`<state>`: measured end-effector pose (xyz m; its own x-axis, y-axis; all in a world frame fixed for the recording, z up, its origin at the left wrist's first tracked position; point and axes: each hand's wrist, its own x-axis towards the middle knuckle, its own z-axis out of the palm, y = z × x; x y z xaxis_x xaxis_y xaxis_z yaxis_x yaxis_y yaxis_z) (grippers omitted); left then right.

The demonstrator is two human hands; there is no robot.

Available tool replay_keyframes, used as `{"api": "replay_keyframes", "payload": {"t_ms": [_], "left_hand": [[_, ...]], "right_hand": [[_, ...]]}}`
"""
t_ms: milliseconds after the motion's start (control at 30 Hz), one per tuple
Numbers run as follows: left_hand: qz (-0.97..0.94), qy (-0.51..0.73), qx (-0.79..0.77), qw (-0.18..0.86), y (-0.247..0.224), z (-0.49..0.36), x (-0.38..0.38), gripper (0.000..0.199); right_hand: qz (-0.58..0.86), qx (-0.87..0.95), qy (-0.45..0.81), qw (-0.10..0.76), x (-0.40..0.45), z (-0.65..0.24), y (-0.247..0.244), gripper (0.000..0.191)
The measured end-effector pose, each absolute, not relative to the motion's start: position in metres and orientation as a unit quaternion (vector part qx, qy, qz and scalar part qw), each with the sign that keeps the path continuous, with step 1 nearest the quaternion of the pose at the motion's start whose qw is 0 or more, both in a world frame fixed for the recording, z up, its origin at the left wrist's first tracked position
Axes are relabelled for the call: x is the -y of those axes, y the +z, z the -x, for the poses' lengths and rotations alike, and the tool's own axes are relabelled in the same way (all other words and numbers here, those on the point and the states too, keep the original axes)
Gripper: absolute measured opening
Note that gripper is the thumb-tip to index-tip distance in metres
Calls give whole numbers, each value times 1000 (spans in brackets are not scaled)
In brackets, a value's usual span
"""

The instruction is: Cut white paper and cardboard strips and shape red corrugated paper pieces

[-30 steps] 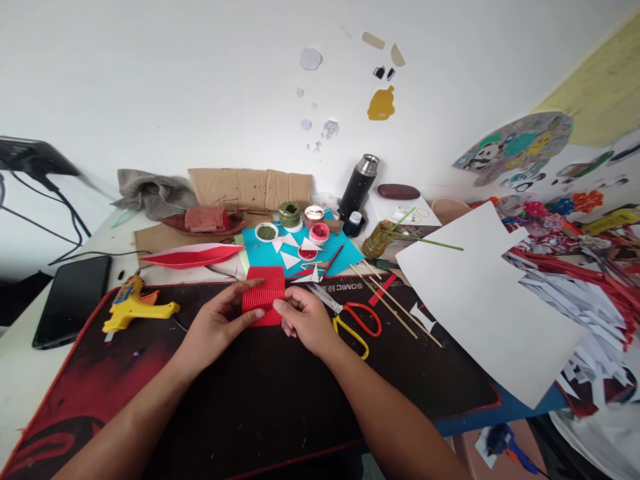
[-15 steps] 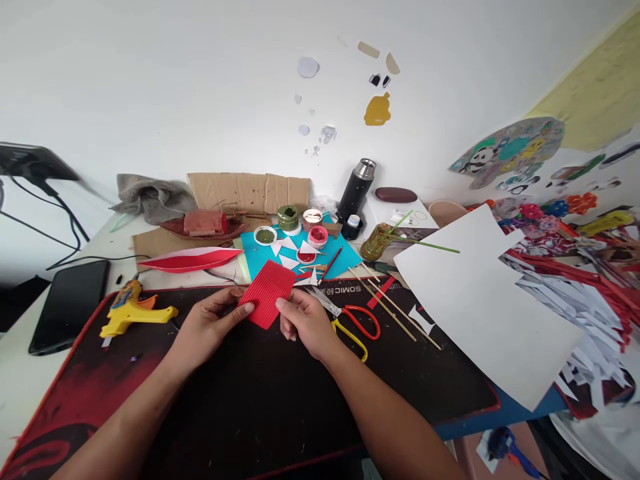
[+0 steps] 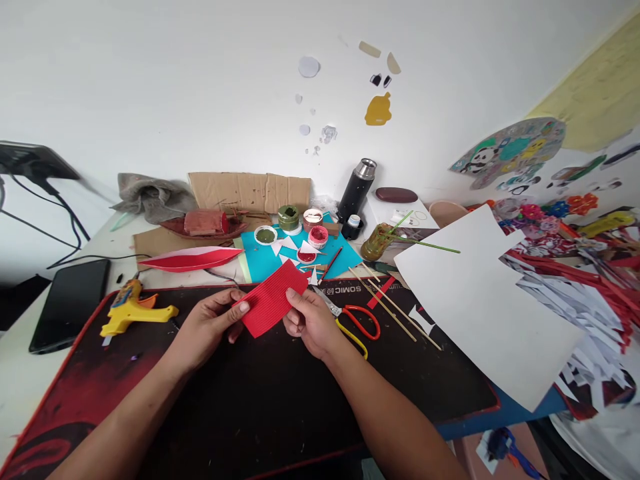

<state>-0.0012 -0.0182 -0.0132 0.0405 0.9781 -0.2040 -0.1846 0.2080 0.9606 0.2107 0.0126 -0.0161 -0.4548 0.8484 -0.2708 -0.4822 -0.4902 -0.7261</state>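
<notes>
A red ribbed card is held up above the black desk mat. My left hand pinches its left edge, thumb on top. At the card's right edge, my right hand grips it between thumb and fingers. Scissors with red and yellow handles lie just right of my right hand, their blades partly behind it. A red and pale boat-shaped paper piece rests behind my left hand.
A yellow glue gun and a black phone lie at the left. Paint jars stand on blue paper. Thin sticks, a dark flask and a large white sheet are to the right.
The red card has turned and now extends further right, with its long side running between both hands. My right hand has shifted slightly to the right.
</notes>
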Motion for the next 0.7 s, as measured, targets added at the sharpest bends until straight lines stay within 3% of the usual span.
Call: {"api": "replay_keyframes", "payload": {"t_ms": [133, 400, 700], "left_hand": [[-382, 450, -475, 653, -8, -4, 18, 42], [-220, 573, -492, 618, 0, 0, 11, 49], [-253, 545, -468, 648, 0, 3, 12, 51]], "right_hand": [[316, 286, 797, 427, -13, -211, -15, 51], [293, 311, 808, 405, -12, -211, -15, 56], [307, 259, 803, 440, -18, -213, -13, 54]]}}
